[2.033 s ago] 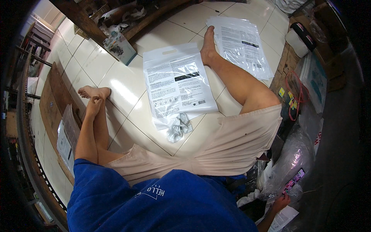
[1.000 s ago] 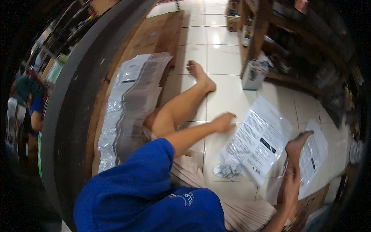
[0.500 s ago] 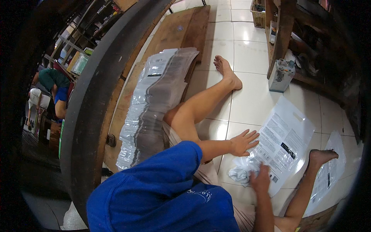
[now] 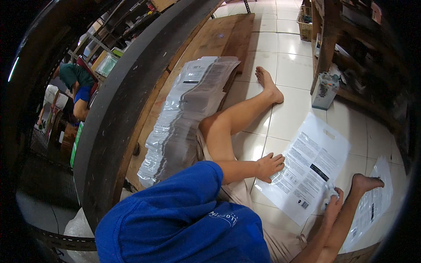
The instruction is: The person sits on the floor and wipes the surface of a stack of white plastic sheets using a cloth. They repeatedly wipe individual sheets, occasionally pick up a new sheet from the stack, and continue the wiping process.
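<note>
A white printed plastic bag with a cut-out handle lies flat on the tiled floor between my legs. My left hand rests palm down on its left edge, fingers spread. At the bag's lower right edge, my right hand is closed around a crumpled white cloth. To my left, a long overlapping row of similar plastic bags lies on wooden boards. Another printed bag is on the floor at the right, partly under my right foot.
A grimy pale container stands beside a dark wooden shelf at the right. A yellowish basket is farther back. Along the left runs a thick dark beam. Beyond it, two other people bend over near shelving.
My right hand has carried the cloth from the bag's lower left across to its right edge. My left hand has shifted slightly, staying on the bag's left side.
</note>
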A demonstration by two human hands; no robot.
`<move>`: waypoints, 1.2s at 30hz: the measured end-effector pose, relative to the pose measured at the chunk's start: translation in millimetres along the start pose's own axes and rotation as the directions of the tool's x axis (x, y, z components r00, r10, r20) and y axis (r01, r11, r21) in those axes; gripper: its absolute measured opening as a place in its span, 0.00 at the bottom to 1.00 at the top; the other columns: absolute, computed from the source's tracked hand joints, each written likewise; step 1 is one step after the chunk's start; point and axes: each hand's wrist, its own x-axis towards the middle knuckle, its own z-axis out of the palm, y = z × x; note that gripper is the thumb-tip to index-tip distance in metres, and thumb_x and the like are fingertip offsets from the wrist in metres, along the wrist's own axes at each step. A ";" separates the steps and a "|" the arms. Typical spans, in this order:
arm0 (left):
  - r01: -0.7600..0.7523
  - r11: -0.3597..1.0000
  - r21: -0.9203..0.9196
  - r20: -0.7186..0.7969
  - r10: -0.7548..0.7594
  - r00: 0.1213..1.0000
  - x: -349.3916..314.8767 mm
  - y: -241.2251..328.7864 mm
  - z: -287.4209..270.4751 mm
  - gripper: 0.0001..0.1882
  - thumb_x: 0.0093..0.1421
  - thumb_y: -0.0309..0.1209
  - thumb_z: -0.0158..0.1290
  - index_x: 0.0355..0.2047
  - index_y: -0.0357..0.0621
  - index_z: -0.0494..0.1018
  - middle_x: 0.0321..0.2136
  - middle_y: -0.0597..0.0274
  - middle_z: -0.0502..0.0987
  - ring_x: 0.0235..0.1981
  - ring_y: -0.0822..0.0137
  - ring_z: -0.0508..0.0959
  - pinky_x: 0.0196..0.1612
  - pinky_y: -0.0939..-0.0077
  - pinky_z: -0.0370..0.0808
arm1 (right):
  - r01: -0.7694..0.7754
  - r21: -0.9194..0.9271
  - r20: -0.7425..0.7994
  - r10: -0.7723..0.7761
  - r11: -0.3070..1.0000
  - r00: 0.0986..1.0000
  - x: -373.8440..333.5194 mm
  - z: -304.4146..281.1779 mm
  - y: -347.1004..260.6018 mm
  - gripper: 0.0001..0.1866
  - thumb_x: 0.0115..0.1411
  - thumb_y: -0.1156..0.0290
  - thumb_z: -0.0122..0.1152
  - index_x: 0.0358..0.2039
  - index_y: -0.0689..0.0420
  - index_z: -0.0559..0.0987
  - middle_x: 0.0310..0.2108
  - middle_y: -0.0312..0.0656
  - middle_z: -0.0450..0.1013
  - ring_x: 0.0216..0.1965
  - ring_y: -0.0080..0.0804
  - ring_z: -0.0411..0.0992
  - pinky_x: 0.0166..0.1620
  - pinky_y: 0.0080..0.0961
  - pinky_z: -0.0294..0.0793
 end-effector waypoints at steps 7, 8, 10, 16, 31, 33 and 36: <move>0.051 0.994 0.098 0.132 -0.064 0.989 -14.6 2.2 1.9 0.47 0.37 0.49 0.62 0.53 0.34 0.58 0.54 0.46 0.58 0.57 0.51 0.58 0.49 0.61 0.65 | -0.305 0.396 -0.118 0.377 0.866 0.919 1.7 -5.4 12.7 0.08 0.57 0.70 0.54 0.34 0.60 0.74 0.32 0.39 0.71 0.31 0.26 0.68 0.35 0.22 0.68; 0.064 0.989 0.134 0.139 -0.083 0.987 -16.1 5.3 7.7 0.46 0.37 0.50 0.62 0.52 0.34 0.60 0.53 0.46 0.58 0.56 0.51 0.59 0.47 0.61 0.66 | -0.283 0.377 -0.090 0.340 0.882 0.936 4.7 -1.2 18.4 0.08 0.56 0.69 0.56 0.34 0.59 0.73 0.30 0.38 0.71 0.29 0.24 0.68 0.33 0.21 0.67; 0.078 0.983 0.169 0.166 -0.106 0.980 -17.3 13.3 12.2 0.44 0.38 0.50 0.60 0.52 0.34 0.62 0.52 0.46 0.59 0.55 0.51 0.59 0.45 0.60 0.66 | -0.264 0.345 -0.041 0.295 0.901 0.955 13.7 1.3 32.2 0.08 0.56 0.69 0.58 0.33 0.58 0.72 0.27 0.37 0.70 0.26 0.23 0.67 0.31 0.21 0.67; 0.199 0.976 0.093 0.312 -0.218 0.925 -24.7 28.1 -2.8 0.38 0.40 0.44 0.59 0.50 0.32 0.65 0.54 0.41 0.60 0.53 0.51 0.64 0.46 0.59 0.68 | -0.186 0.136 -0.022 0.191 0.973 0.981 81.4 30.8 60.1 0.12 0.55 0.67 0.57 0.35 0.60 0.69 0.30 0.39 0.67 0.31 0.27 0.66 0.36 0.25 0.66; 0.110 0.607 -0.787 -0.279 -0.508 0.815 -60.1 32.9 -92.8 0.23 0.56 0.38 0.53 0.46 0.32 0.68 0.45 0.45 0.71 0.49 0.51 0.71 0.53 0.65 0.67 | -0.307 0.131 0.392 0.235 0.943 0.889 116.2 81.1 3.7 0.24 0.59 0.66 0.55 0.52 0.62 0.62 0.39 0.44 0.67 0.35 0.31 0.67 0.35 0.23 0.71; 0.020 0.556 -0.831 -0.287 -0.459 0.841 -44.9 40.6 -109.8 0.22 0.57 0.37 0.52 0.45 0.31 0.69 0.43 0.46 0.73 0.47 0.52 0.72 0.51 0.66 0.68 | -0.403 0.157 0.424 0.307 0.902 0.852 106.7 72.6 -25.6 0.23 0.59 0.64 0.54 0.52 0.61 0.63 0.41 0.44 0.66 0.38 0.32 0.67 0.39 0.24 0.71; -0.327 0.216 -0.920 -0.370 -0.197 0.908 8.5 62.9 -147.9 0.18 0.59 0.35 0.52 0.43 0.32 0.71 0.40 0.48 0.74 0.43 0.60 0.74 0.48 0.71 0.69 | -0.377 0.360 0.391 0.229 0.853 0.891 123.7 49.9 -12.3 0.23 0.59 0.64 0.53 0.52 0.59 0.63 0.42 0.45 0.66 0.42 0.35 0.67 0.42 0.29 0.70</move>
